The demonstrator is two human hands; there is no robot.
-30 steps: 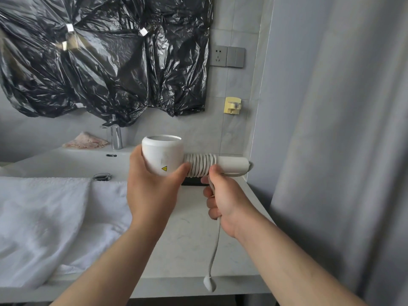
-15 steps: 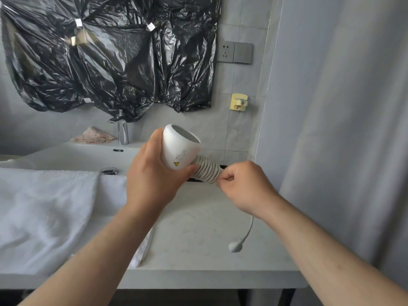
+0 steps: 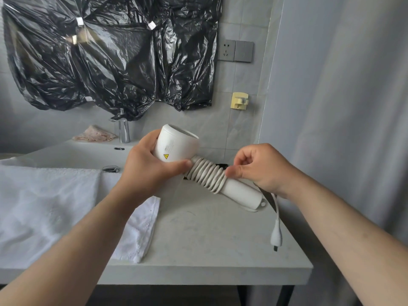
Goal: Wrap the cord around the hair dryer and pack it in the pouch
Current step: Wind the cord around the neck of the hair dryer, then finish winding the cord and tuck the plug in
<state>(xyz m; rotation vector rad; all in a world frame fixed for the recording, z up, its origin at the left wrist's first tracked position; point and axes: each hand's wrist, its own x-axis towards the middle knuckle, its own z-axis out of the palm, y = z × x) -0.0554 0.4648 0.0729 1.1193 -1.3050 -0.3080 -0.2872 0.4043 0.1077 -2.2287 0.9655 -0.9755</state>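
I hold a white hair dryer [image 3: 176, 145] above the counter, its barrel up and to the left, its handle [image 3: 241, 192] slanting down to the right. My left hand [image 3: 148, 166] grips the barrel. White cord [image 3: 206, 175] is coiled in several tight turns around the upper handle. My right hand [image 3: 258, 167] pinches the cord at the end of the coil. The loose tail runs under that hand and hangs down, ending in the white plug [image 3: 276, 236] just above the counter. A dark thing [image 3: 221, 166] shows behind the coil; I cannot tell what it is.
A white towel [image 3: 50, 208] covers the left of the grey counter [image 3: 209, 246]. Behind are a sink [image 3: 72, 154], a chrome tap [image 3: 123, 130] and a pinkish cloth [image 3: 95, 135]. Black plastic sheeting [image 3: 110, 51] covers the wall. A socket [image 3: 227, 50] and yellow hook [image 3: 239, 100] are right of it, a curtain [image 3: 342, 107] beyond.
The dryer has tilted, its handle now pointing down to the right. More turns of cord sit on the handle, and the hanging tail with the plug is shorter and farther right.
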